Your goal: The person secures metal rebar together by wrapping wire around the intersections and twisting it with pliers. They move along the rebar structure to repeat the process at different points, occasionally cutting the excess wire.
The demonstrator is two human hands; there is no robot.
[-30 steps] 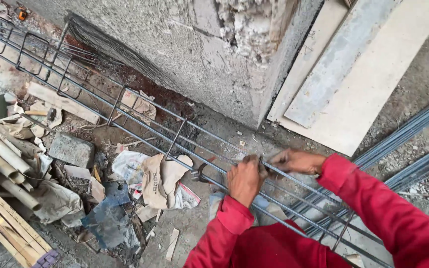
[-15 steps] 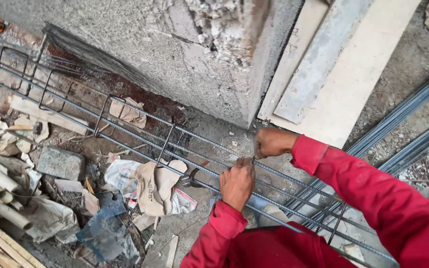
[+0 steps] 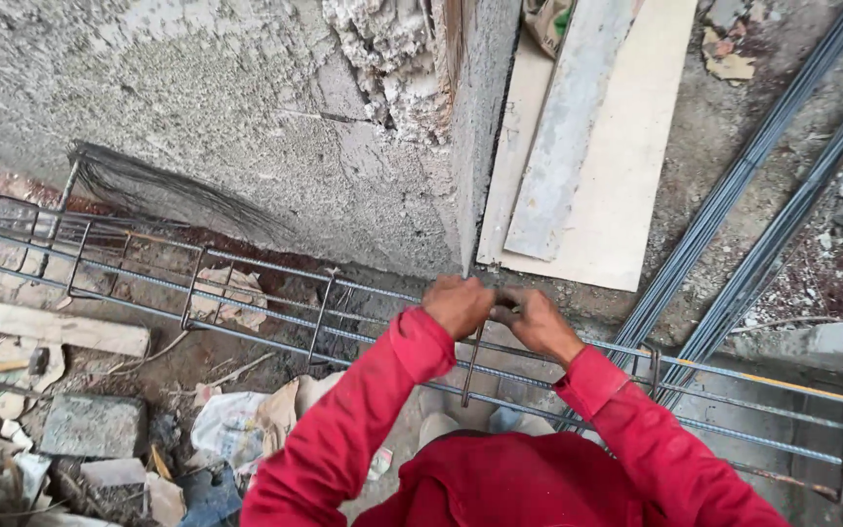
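Head view: the rebar cage [image 3: 246,312], lying on the floor along the concrete wall [image 3: 246,127], is being gripped at its top bar by the left hand [image 3: 458,304] and right hand [image 3: 541,322], closed side by side; the stirrup [image 3: 473,363] is best kept square.

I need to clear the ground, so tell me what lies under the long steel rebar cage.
Under the long steel rebar cage: dirt, a pale wooden plank, a grey concrete block and crumpled paper sacks. The red sleeves and both hands hide the ground beneath the cage's middle.
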